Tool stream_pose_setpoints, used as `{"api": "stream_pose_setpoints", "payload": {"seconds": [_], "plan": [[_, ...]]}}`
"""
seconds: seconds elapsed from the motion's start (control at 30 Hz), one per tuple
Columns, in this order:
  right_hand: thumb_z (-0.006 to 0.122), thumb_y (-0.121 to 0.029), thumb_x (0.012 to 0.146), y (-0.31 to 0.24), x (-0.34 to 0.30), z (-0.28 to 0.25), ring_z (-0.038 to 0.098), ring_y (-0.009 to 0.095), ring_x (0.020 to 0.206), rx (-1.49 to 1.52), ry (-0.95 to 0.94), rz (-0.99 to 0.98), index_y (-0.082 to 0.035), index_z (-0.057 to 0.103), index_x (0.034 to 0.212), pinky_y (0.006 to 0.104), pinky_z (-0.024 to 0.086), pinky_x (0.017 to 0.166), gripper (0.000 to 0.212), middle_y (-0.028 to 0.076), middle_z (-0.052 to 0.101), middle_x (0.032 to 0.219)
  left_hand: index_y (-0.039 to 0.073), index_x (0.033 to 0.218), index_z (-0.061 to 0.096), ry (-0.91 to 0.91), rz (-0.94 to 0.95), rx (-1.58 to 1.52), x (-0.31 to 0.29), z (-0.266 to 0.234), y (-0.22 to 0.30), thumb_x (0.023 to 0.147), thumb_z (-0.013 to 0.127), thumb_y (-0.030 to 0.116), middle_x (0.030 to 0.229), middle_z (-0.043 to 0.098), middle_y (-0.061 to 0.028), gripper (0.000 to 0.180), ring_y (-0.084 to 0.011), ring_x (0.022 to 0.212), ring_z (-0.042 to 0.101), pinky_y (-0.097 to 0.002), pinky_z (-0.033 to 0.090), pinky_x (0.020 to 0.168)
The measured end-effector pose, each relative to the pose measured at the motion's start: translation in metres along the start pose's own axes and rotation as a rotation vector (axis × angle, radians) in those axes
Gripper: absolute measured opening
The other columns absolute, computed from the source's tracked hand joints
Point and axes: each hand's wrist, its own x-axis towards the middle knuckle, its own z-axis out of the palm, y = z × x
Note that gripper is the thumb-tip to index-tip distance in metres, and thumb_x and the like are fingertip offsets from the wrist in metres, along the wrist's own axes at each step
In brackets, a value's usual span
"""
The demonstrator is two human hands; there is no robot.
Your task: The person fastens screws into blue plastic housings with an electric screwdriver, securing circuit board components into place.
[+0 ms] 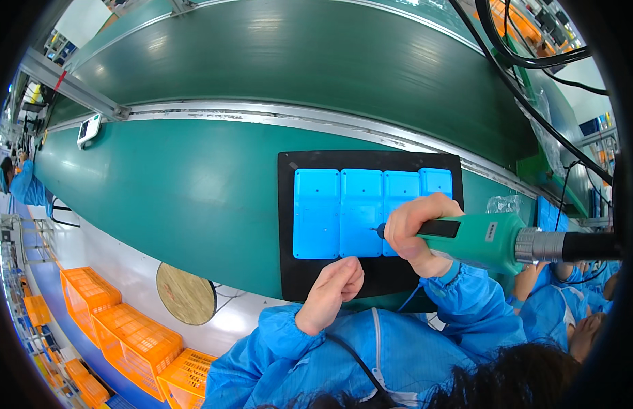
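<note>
My right hand [419, 232] is wrapped round the front of a green electric screwdriver [476, 238], which lies nearly level with its dark tip pointing left. That tip is over the second of several light-blue plastic panels [316, 215]; whether it touches a screw cannot be made out. The panels sit side by side on a black mat [371, 283], with small holes near their corners and middles. The right-hand panels are partly hidden by my hand and the tool. My left hand [333, 290] is closed at the mat's near edge, fingertips pressed together; anything inside them is hidden.
A green worktable [194, 184] runs left, bordered by a metal rail and a conveyor [296, 61]. Black cables [534, 112] hang at the right, near a clear plastic bag [504, 204]. Orange crates [136, 341] and a round stool [186, 293] stand left. Co-workers sit at the right.
</note>
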Motion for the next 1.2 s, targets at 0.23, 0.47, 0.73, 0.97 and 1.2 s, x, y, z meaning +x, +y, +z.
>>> {"api": "stream_pose_setpoints", "payload": {"seconds": [0.23, 0.47, 0.73, 0.97, 1.2], "plan": [[0.075, -0.022, 0.067, -0.002, 0.001, 0.011, 0.054, 0.011, 0.056, 0.084, 0.116, -0.042, -0.007, 0.055, 0.077, 0.0232, 0.041, 0.048, 0.027, 0.002, 0.055, 0.068, 0.003, 0.076, 0.050, 0.012, 0.239, 0.377, -0.004, 0.007, 0.001, 0.087, 0.045, 0.015, 0.059, 0.038, 0.0005, 0.017, -0.0072, 0.051, 0.031, -0.0219, 0.027, 0.047], [0.065, -0.014, 0.078, -0.031, -0.012, 0.000, 0.048, 0.012, 0.051, 0.635, 0.087, -0.238, -0.001, 0.044, 0.087, 0.0264, 0.041, 0.048, 0.026, 0.007, 0.051, 0.060, 0.004, 0.079, 0.067, 0.304, 0.782, 1.167, 0.002, 0.018, -0.002, 0.068, 0.068, 0.002, 0.056, 0.046, -0.0041, 0.011, -0.0108, 0.044, 0.041, -0.0246, 0.032, 0.041], [0.067, -0.016, 0.076, -0.039, -0.029, -0.022, 0.049, 0.015, 0.054, 0.822, -0.132, -0.219, 0.001, 0.052, 0.071, 0.0289, 0.041, 0.052, 0.024, 0.006, 0.055, 0.062, 0.004, 0.081, 0.067, 0.336, 0.843, 1.306, 0.010, 0.023, -0.006, 0.066, 0.068, 0.001, 0.054, 0.045, -0.0034, 0.015, -0.0109, 0.042, 0.041, -0.0249, 0.033, 0.039], [0.069, -0.017, 0.074, -0.030, -0.037, -0.025, 0.050, 0.014, 0.054, 0.809, -0.065, -0.176, 0.000, 0.052, 0.072, 0.0258, 0.041, 0.049, 0.025, 0.006, 0.054, 0.060, 0.005, 0.081, 0.067, 0.335, 0.880, 1.426, 0.013, 0.028, -0.011, 0.065, 0.068, 0.001, 0.055, 0.047, -0.0045, 0.016, -0.0129, 0.042, 0.044, -0.0259, 0.034, 0.038], [0.071, -0.014, 0.072, -0.029, -0.039, -0.036, 0.050, 0.014, 0.053, 0.655, -0.134, -0.194, 0.001, 0.051, 0.070, 0.0242, 0.039, 0.046, 0.025, 0.008, 0.053, 0.059, 0.005, 0.091, 0.065, 0.244, 0.907, 1.559, 0.013, 0.028, -0.011, 0.067, 0.067, 0.003, 0.059, 0.047, -0.0024, 0.024, -0.0109, 0.045, 0.045, -0.0241, 0.035, 0.040]]}}
